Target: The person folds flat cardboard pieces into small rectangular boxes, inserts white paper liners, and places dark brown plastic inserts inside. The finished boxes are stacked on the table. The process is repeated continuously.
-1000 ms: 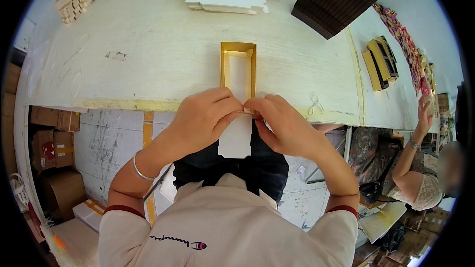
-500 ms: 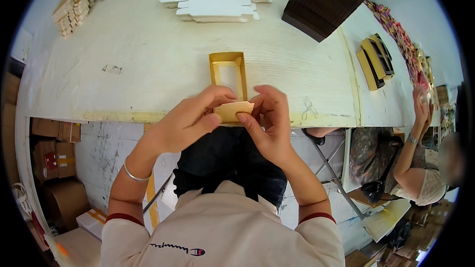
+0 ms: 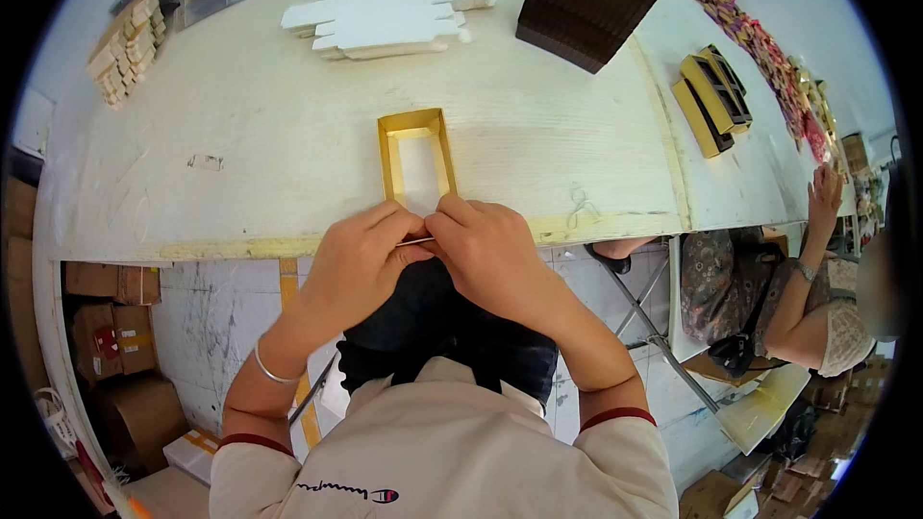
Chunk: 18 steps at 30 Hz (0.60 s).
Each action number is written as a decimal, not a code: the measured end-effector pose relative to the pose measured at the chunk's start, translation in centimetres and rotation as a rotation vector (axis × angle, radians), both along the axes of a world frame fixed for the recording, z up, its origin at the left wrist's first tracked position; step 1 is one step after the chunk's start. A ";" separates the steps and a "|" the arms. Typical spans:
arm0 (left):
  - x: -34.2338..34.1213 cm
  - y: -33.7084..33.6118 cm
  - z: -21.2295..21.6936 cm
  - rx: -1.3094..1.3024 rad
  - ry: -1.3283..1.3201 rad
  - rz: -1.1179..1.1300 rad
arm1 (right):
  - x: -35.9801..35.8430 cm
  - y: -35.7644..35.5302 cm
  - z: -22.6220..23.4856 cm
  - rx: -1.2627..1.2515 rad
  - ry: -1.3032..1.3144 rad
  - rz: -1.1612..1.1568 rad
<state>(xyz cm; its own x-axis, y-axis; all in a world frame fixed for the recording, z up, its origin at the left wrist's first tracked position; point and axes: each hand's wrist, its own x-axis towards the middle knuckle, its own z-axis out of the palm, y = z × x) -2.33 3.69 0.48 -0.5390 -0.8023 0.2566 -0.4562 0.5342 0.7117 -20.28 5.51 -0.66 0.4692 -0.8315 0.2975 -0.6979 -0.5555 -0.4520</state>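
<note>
A shallow gold cardboard box tray (image 3: 386,165) extends away from me at the table's front edge, with far and side walls standing. My left hand (image 3: 361,255) and my right hand (image 3: 488,252) meet at its near end. Both have fingers bent over the top and pinch the near end flap, of which only a thin edge shows between the thumbs. The rest of the near wall is hidden behind my fingers.
A stack of flat white box blanks (image 3: 380,14) lies at the back, with dark brown stacked trays (image 3: 596,0) to its right. Gold boxes with dark inserts (image 3: 710,106) sit at the right. A co-worker's hand (image 3: 823,194) is beyond them. Stacked pale strips (image 3: 130,43) stand at far left.
The near flap, raised with its face showing before, is now turned so only its edge shows. My hands have come together over it. The whole view has shifted slightly.
</note>
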 end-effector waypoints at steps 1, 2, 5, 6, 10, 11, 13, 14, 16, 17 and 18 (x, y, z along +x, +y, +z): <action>0.3 -0.7 0.8 0.056 -0.037 -0.044 | -0.2 -0.3 0.6 0.090 0.014 0.007; 0.6 -1.4 1.3 0.088 -0.079 -0.081 | -0.5 -0.6 0.9 0.138 -0.042 0.059; 1.9 -3.5 2.2 0.060 -0.173 -0.222 | -2.1 -1.4 1.7 0.101 -0.123 0.129; 2.4 -4.3 2.4 -0.032 -0.182 -0.290 | -2.9 -1.9 2.0 -0.032 -0.091 0.092; 0.9 -3.5 3.1 -0.275 -0.313 -0.213 | -5.2 -4.5 2.1 -0.169 0.153 0.078; 0.5 -3.1 2.7 -0.385 -0.321 -0.144 | -5.4 -4.9 2.0 -0.182 0.213 0.103; 0.7 -3.0 1.2 -0.250 -0.208 -0.052 | -5.2 -4.6 2.0 -0.189 0.203 0.169; 0.9 -3.1 0.7 -0.180 -0.153 -0.007 | -5.2 -4.5 2.0 -0.168 0.181 0.190; 1.1 -3.1 0.6 -0.053 -0.066 0.010 | -5.5 -4.3 2.3 -0.091 0.088 0.255; 1.1 -3.3 0.7 0.010 -0.024 0.019 | -5.5 -4.2 2.4 -0.082 0.142 0.252; 1.2 -3.5 0.6 -0.032 -0.056 -0.015 | -5.3 -4.0 2.5 -0.073 0.195 0.247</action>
